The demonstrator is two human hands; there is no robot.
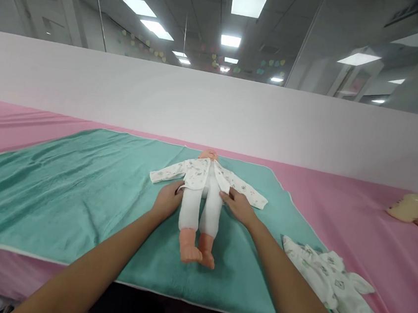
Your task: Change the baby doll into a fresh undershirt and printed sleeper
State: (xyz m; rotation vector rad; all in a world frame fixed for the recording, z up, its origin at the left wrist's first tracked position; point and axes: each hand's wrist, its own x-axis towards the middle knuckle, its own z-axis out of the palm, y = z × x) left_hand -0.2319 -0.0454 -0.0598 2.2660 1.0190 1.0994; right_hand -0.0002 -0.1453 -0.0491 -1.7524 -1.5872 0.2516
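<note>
A baby doll [200,213] lies on its back, feet toward me, with white cloth legs and bare pinkish feet. It wears a white printed baby jacket [196,173], open down the front, with both sleeves spread outward. At the jacket's lower left side, my left hand [168,199] is closed on the hem beside the doll's hip. My right hand [239,205] pinches the lower front corner on the other side, its fingers close to the doll's upper leg. The far end of the head is foreshortened.
A teal blanket [77,202] lies under the doll on a pink-covered surface [323,203]. Crumpled white printed clothes [334,279] rest at the lower right. A pale yellow object [411,206] with skin-toned shapes beside it sits at the right edge. Behind stands a white low wall [199,105] below glass.
</note>
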